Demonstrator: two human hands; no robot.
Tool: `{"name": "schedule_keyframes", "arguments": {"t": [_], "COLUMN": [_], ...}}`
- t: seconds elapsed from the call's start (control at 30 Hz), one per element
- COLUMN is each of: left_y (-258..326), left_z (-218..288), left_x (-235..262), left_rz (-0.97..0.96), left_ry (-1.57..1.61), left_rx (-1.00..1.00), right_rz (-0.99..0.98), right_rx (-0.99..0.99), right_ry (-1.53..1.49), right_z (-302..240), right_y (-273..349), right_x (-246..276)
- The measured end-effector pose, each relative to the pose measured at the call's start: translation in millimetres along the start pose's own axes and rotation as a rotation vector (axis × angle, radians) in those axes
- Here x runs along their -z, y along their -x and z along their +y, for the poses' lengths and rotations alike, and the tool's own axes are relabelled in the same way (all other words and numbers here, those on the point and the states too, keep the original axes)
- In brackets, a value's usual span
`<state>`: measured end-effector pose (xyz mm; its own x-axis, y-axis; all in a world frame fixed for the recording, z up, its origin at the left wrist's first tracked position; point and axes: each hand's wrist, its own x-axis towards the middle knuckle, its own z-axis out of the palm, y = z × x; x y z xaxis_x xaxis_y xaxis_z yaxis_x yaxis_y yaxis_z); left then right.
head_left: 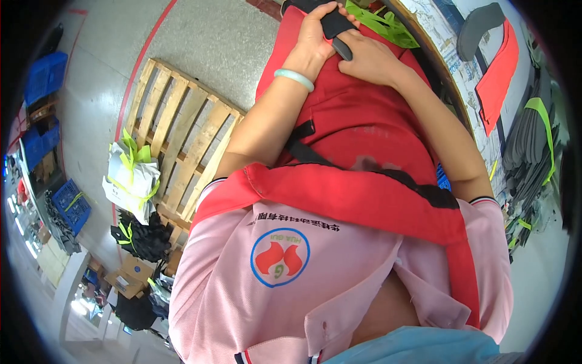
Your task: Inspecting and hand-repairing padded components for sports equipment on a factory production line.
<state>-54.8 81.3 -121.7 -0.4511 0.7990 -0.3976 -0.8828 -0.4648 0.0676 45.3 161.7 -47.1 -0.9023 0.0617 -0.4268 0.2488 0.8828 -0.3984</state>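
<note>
Both hands meet over my lap at the top of the view. My left hand, with a pale green bangle on its wrist, is closed on a small black fabric piece. Pressed close beside it, my right hand has its fingers curled at the edge of the same piece. A dark grey rounded tab sticks out between the hands; whether it belongs to the black piece I cannot tell. Bright green strips lie just beyond my right hand. Under both hands is my red apron.
On the right, a table bears a dark grey curved piece and a red curved piece. Tied grey pieces are stacked beyond it. At left stand a wooden pallet, a white bundle and blue crates.
</note>
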Motion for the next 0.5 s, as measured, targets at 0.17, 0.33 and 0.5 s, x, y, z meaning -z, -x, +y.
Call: {"name": "schedule_keyframes", "arguments": {"t": [0.17, 0.33, 0.5], "left_y": [3.1, -2.3, -2.5], "left_z": [2.0, 6.5, 1.8], "left_x": [-0.4, 6.6, 4.7], "left_rz": [-0.025, -0.102, -0.037], "left_ry": [-0.037, -0.004, 0.056], "left_rx": [-0.019, -0.082, -0.032], "right_rz": [0.256, 0.323, 0.252], "right_rx": [0.159, 0.193, 0.102], "right_ry": [-0.049, 0.106, 0.119], "right_z": [8.1, 14.5, 4.1], "right_y": [36.3, 10.3, -16.1], "right_x": [-16.5, -27.4, -18.1]}}
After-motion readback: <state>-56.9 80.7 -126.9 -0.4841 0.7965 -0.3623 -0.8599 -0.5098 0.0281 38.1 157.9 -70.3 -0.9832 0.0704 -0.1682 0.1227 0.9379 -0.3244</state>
